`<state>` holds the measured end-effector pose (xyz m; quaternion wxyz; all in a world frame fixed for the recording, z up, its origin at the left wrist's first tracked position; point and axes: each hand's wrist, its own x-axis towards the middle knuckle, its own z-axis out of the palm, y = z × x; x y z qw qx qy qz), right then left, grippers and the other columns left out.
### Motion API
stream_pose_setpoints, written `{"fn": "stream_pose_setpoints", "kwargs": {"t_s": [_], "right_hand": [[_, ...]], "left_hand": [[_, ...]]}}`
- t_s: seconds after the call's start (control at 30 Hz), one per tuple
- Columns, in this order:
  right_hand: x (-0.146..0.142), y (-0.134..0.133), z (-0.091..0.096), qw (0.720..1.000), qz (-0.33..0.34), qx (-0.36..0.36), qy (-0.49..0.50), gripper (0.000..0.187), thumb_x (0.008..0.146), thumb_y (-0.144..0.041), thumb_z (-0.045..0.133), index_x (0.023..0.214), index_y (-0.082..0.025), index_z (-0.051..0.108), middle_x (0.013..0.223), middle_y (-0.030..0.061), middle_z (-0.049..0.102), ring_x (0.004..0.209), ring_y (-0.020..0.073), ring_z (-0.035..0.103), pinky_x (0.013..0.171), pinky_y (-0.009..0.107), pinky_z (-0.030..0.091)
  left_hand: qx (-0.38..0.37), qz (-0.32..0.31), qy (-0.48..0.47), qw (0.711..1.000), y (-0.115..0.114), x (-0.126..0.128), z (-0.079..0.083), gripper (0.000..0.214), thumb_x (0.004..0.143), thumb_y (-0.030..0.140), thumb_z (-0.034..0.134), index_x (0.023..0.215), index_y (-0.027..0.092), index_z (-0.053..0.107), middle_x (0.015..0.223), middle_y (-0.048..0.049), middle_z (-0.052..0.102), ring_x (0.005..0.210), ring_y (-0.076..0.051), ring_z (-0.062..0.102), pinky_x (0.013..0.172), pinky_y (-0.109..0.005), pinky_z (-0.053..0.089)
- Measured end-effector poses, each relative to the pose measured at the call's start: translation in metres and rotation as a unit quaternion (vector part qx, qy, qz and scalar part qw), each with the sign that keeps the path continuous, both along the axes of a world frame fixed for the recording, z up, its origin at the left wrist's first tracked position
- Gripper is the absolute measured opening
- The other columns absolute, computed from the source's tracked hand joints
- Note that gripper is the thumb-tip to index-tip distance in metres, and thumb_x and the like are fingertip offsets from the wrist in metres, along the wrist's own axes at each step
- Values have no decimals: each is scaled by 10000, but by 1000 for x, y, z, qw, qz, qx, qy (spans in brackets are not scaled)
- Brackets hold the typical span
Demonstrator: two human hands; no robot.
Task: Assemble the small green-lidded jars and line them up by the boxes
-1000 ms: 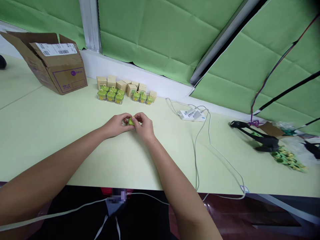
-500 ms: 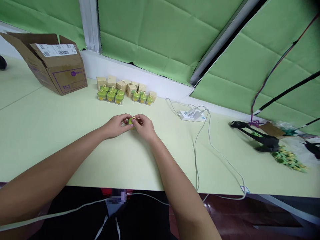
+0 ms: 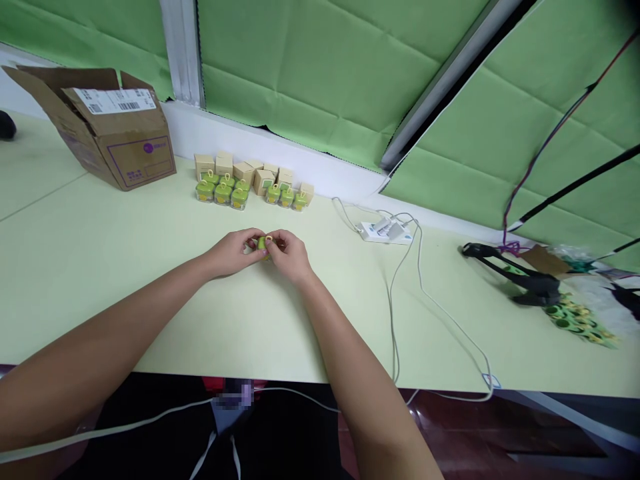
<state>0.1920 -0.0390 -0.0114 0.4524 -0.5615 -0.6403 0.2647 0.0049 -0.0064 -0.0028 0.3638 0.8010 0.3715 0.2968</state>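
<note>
Between my two hands, just above or on the pale table [image 3: 240,340], is a small green-lidded container [image 3: 261,244] with a yellow loop on top. My left hand [image 3: 235,252] grips it from the left with thumb and fingers. From the right, my right hand [image 3: 290,253] pinches it, its thumb by the loop. Fingers cover most of its body. Farther back stand several similar clear containers with green lids [image 3: 223,193] and yellow loops, and a smaller group of them [image 3: 287,197] to the right.
Behind those are several small cardboard boxes [image 3: 244,171]. A large open carton [image 3: 133,150] stands at the back left. A power strip [image 3: 385,231] with white cables lies right of centre. Farther right are a black stand [image 3: 535,283] and a pile of green-yellow pieces [image 3: 575,320].
Almost nothing differs. Both hands keep their hold on the small container, and the whole view has shifted very slightly.
</note>
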Motion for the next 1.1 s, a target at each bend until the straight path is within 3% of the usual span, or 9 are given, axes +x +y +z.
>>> {"fn": "stream_pose_setpoints", "kwargs": {"t_s": [0.73,1.1], "right_hand": [[1,-1,6,1000,13,-11,15,178,884,-385,608,919,-232,692,954,37,746,905,194,704,825,344,592],[1,-2,8,1000,18,10,9,178,906,-377,622,938,-246,738,1011,43,772,933,202,734,862,364,621]], "left_hand": [[12,-2,11,1000,-1,-1,0,568,875,589,645,1328,248,620,1185,-73,714,1033,-236,650,903,-378,513],[17,-7,19,1000,2,-1,0,552,873,600,641,1294,242,640,1183,-81,706,1009,-238,644,881,-379,514]]}}
